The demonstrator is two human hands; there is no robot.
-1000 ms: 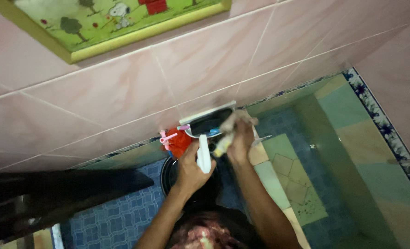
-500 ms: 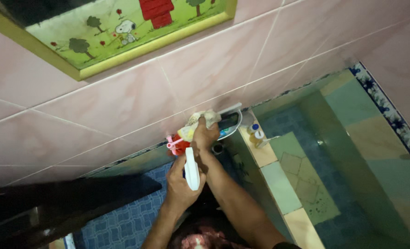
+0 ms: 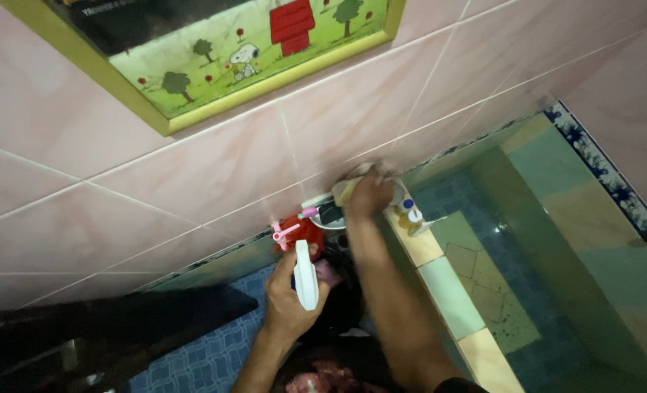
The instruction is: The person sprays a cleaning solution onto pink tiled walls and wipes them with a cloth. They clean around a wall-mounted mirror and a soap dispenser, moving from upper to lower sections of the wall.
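Yellowish cloth (image 3: 352, 188) in the right hand (image 3: 371, 195) has slid rightward along the shelf (image 3: 328, 215); left hand (image 3: 288, 298) still grips the spray bottle (image 3: 306, 275).

You look down a wall of large pale pink tiles (image 3: 214, 175) with thin light grout lines. At the top hangs a picture in a yellow-green frame (image 3: 265, 84), showing cartoon trees and a red house. To the right, a tiled water basin (image 3: 556, 218) in greens and blues has a floral border (image 3: 600, 182). Below left lies blue patterned floor tile (image 3: 207, 356), beside a dark ledge (image 3: 119, 320). The light is dim.
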